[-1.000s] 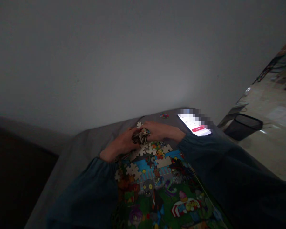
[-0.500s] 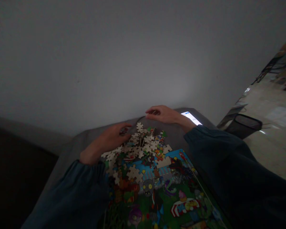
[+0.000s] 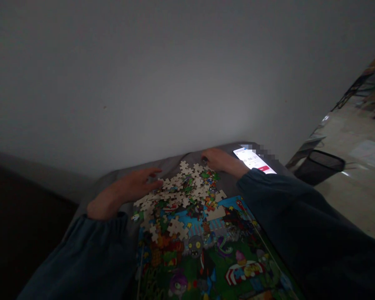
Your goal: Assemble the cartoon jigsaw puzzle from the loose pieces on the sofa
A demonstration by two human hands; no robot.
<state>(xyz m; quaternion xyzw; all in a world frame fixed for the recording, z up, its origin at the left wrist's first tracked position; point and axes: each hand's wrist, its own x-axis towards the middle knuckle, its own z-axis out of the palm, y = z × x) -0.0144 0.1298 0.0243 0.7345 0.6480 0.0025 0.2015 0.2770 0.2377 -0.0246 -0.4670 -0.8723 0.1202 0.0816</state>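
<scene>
A loose pile of jigsaw puzzle pieces lies across the upper end of a colourful cartoon puzzle picture. Many pieces show their plain backs, others their printed side. My left hand is at the pile's left edge, fingers stretched and apart, with nothing visible in them. At the far right edge of the pile, my right hand has its fingers curled down beside the pieces. Its fingertips are dark and partly hidden, so anything between them cannot be made out.
A lit phone with a timer on its screen lies right of my right hand on the grey cloth surface. A pale wall rises directly behind. A dark mesh bin stands on the floor at right.
The tall heap of pieces has flattened and spread. My left hand has drawn back to the left; my right hand has come down to the pile's edge, uncovering more of the phone.
</scene>
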